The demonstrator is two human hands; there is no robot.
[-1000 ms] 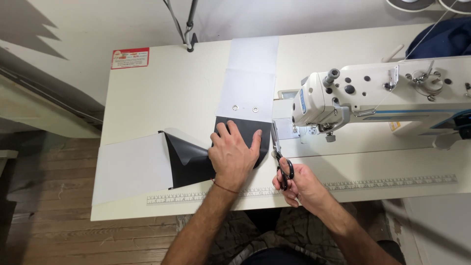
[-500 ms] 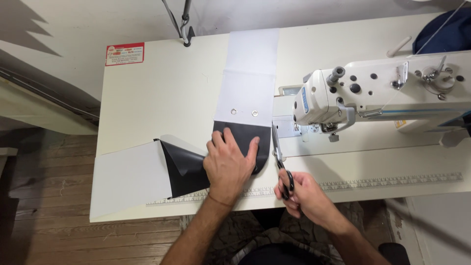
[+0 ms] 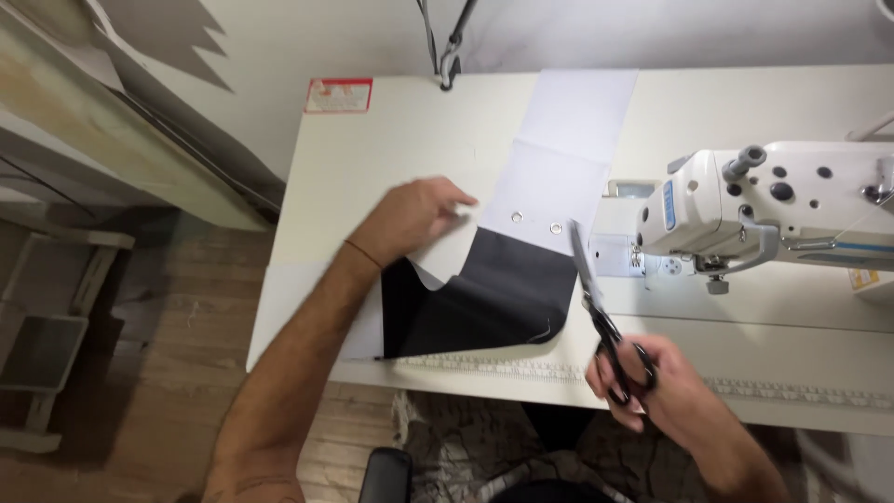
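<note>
Your left hand [image 3: 419, 219] sits on the fabric piece [image 3: 507, 279] near its upper-left part; fingers [image 3: 461, 200] are curled and pinching a pale fold of it, lifting that edge off the counter [image 3: 391, 149]. The fabric is white on one side, black on the other: the black face shows in the middle, just below your left hand, w/ the white strip running up and away toward the counter's far edge. Two small metal eyelets [image 3: 535, 223] sit where white meets black. More white fabric spreads left, hanging over the counter's near-left corner.

Your right hand [image 3: 652, 387] is at the counter's near edge, right of the black section, apart from the fabric. Fingers are thru the loops of black-handled scissors [image 3: 601, 317] and closed around them; blades are pressed together, pointing up and away, tip just beside the eyelets and the fabric's right edge. Can't tell if the tip touches the cloth.

White sewing machine [image 3: 773, 210] stands on the counter's right side, needle area just right of the scissor blades. A measuring strip [image 3: 801, 391] runs along the counter's near edge. Red-and-white sticker [image 3: 339, 95] at the far-left corner. A dark hook-like bracket [image 3: 447, 56] hangs above the far edge. Wood floor [image 3: 140, 373] to the left.
</note>
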